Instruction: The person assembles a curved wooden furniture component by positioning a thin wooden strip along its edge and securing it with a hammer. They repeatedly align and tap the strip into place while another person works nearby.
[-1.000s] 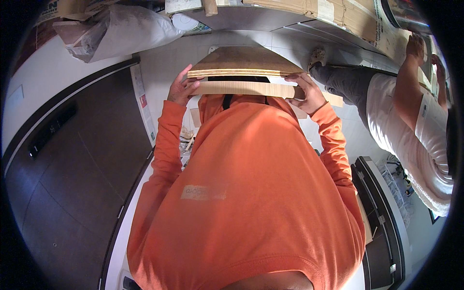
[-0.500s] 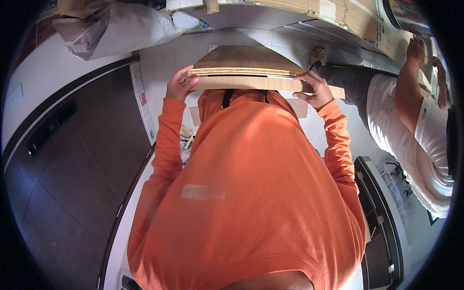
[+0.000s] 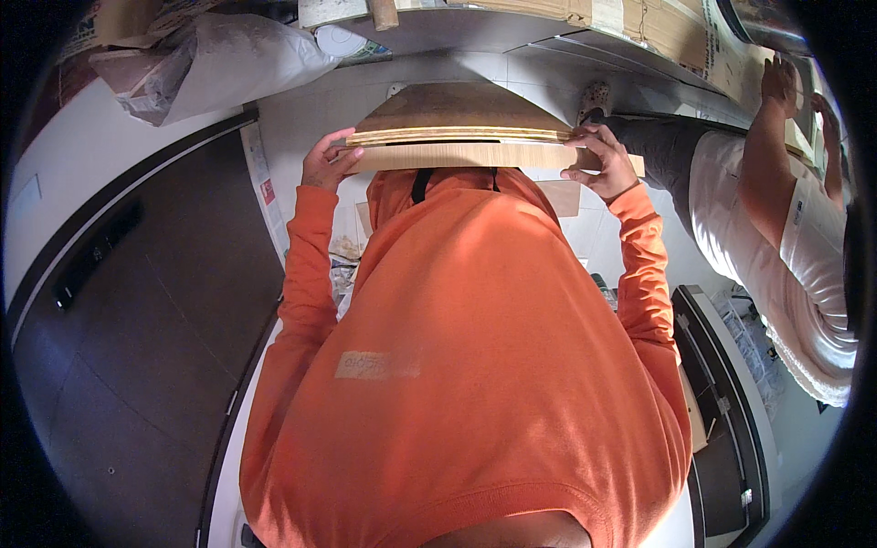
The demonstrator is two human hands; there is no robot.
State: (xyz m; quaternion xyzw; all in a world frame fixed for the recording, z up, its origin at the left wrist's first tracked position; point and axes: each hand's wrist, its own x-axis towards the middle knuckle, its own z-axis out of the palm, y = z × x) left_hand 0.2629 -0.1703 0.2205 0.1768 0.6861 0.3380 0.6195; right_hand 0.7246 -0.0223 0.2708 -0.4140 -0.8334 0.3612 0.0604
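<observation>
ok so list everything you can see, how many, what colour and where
wood strip: 1, light tan, between the hands
wooden board: 1, brown, just beyond the strip
cardboard: count unclear, brown, top right
plastic bag: 1, whitish, top left
dark panels: 2, near-black, left and lower right
co-worker: 1, white top, grey trousers, right
patterned shoe: 1, pale with dark spots, on the co-worker's foot
floor: 1, pale, tiled, behind the board
sweatshirt: 1, orange, centre
left hand: 1, orange sleeve, at the strip's left end
right hand: 1, orange sleeve, near the strip's right end
</observation>
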